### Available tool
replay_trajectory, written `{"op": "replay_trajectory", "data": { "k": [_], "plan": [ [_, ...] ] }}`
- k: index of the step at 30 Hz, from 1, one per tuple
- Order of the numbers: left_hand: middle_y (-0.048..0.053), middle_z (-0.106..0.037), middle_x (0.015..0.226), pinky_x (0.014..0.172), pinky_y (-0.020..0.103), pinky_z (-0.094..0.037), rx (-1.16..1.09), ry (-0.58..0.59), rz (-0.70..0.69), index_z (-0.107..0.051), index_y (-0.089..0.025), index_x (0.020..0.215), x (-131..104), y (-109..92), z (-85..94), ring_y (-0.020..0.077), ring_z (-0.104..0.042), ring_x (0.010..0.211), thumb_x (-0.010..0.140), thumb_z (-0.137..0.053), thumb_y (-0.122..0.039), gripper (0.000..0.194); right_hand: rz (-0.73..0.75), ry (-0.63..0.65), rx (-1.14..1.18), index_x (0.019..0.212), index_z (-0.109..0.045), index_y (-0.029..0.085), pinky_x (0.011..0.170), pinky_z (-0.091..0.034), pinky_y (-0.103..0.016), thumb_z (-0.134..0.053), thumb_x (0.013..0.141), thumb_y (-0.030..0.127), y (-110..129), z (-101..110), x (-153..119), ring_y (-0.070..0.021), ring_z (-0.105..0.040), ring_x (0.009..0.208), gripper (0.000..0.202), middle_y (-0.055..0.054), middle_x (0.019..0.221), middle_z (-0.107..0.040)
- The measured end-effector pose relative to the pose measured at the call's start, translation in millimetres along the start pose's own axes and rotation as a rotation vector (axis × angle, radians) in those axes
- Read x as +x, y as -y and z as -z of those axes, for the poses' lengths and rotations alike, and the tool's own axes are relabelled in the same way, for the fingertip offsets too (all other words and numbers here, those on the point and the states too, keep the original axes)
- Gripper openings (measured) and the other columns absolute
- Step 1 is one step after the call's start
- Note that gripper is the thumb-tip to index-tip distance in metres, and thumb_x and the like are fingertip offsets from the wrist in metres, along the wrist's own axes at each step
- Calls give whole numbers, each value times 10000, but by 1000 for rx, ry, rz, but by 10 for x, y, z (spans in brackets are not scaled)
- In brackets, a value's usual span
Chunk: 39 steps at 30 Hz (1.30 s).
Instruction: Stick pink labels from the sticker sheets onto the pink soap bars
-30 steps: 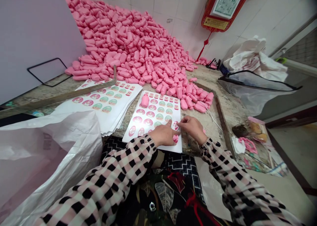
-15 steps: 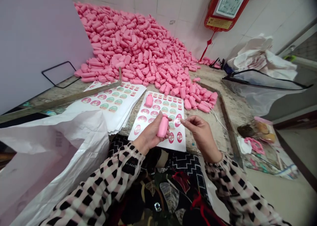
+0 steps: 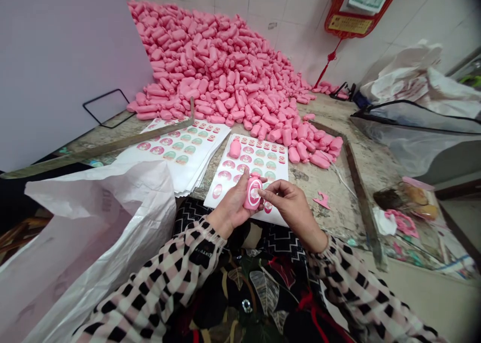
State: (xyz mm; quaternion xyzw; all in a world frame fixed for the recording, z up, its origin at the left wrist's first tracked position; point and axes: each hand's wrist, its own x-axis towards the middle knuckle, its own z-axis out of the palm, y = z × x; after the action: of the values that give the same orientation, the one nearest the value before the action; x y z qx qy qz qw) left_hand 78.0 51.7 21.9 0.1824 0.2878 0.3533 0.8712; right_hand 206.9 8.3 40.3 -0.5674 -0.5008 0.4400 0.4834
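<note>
In my left hand (image 3: 231, 205) a small pink bottle (image 3: 248, 202) lies against the palm, with the fingers curled round it. An oval pink-and-white sticker (image 3: 254, 190) sits against the bottle's front face. The thumb and forefinger of my right hand (image 3: 293, 202) pinch the sticker's right edge. Below both hands is a sheet of printed stickers (image 3: 259, 170), partly covered by them. Another pink bottle (image 3: 235, 148) rests on the sheet's upper left corner.
A big heap of pink bottles (image 3: 225, 77) fills the back of the worktable. Left lies a stack of sticker sheets (image 3: 176, 170) under a wooden strip (image 3: 150, 135), beside a white sack (image 3: 124, 207). At right are a pink scrap (image 3: 322, 200) and a wooden edge strip (image 3: 356, 182).
My right hand has moved left, bringing the oval sticker from above the sheet onto the bottle's front. My left hand still holds the bottle. The view has shifted slightly.
</note>
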Motion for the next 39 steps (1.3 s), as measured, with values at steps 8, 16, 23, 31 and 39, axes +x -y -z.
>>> {"op": "replay_trajectory", "data": {
  "k": [8,16,23,31,39],
  "plan": [
    [-1,-525,671,465,228,-437,54,17,-50,-596,-153,872,-22,-6,-42,100,-523,526,762,-471,-617,493,16,6,-45,662,-562,181,496,-390,-248,-673,671,441,-29,-14,14,-113,-506,477,283,18,549,-575],
    [5,-556,702,475,204,-436,53,23,-60,-599,-145,878,-31,50,-15,82,-533,534,794,-490,-550,428,206,-96,-583,760,-605,211,641,-383,-262,-537,796,473,-2,-12,-131,-156,-552,688,273,-33,762,-625],
    [-3,-552,674,436,189,-411,17,3,-21,-582,-153,911,-25,77,24,76,-520,495,806,-518,-480,350,257,-180,-1035,849,-632,237,643,-330,-280,-493,813,504,35,76,-181,-182,-532,759,303,-55,828,-604],
    [6,-532,613,393,227,-429,255,34,-18,-521,-161,962,-113,166,-84,122,-535,449,791,-350,-656,550,-203,-7,199,785,-562,191,439,-375,-226,-713,616,453,-117,-56,-72,-92,-475,451,346,38,610,-572],
    [-16,-529,700,354,155,-353,586,263,-93,-327,-229,1212,-278,263,-171,69,-483,416,833,-425,-529,493,-353,1,599,723,-553,180,394,-294,-183,-710,646,393,-74,88,-232,-56,-392,386,275,60,501,-512]
  ]
}}
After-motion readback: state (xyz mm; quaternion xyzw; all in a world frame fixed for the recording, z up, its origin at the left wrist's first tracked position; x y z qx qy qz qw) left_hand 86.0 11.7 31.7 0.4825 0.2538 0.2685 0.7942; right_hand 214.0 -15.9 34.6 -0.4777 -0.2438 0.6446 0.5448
